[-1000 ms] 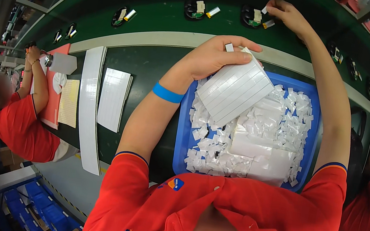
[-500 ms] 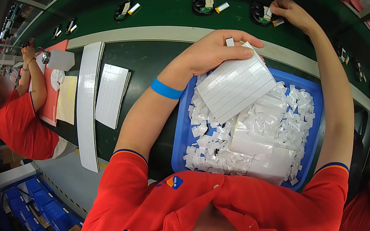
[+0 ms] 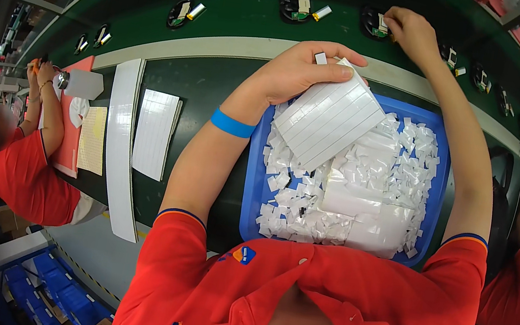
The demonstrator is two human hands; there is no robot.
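My left hand (image 3: pixel 291 72) grips a stack of white sticker sheets (image 3: pixel 329 122) marked off in rectangles, thumb on top. A small white piece (image 3: pixel 321 58) sticks up by its index finger. Over the green conveyor belt (image 3: pixel 244 7), my right hand (image 3: pixel 416 37) has its fingertips bent together at the right edge of a black rounded device (image 3: pixel 368 22) with a cream block and green circuit board. Whether anything is pinched there is hidden. Below the sheets, a blue tray (image 3: pixel 253 189) holds many white backing scraps (image 3: pixel 420 147) and larger white sheets (image 3: pixel 364 192).
More black devices (image 3: pixel 296 8) with silver battery pouches (image 3: pixel 322 13) lie along the belt. Left on the table are white sheets (image 3: pixel 155 136), a long white strip (image 3: pixel 119 147), a yellowish sheet (image 3: pixel 93 139) and a white bottle (image 3: pixel 85 84). Co-workers (image 3: pixel 33 174) sit on both sides.
The devices have shifted right along the belt. My right hand has followed, its fingers now more bent; the white piece seen at its fingertips is no longer clear. My left hand barely moved.
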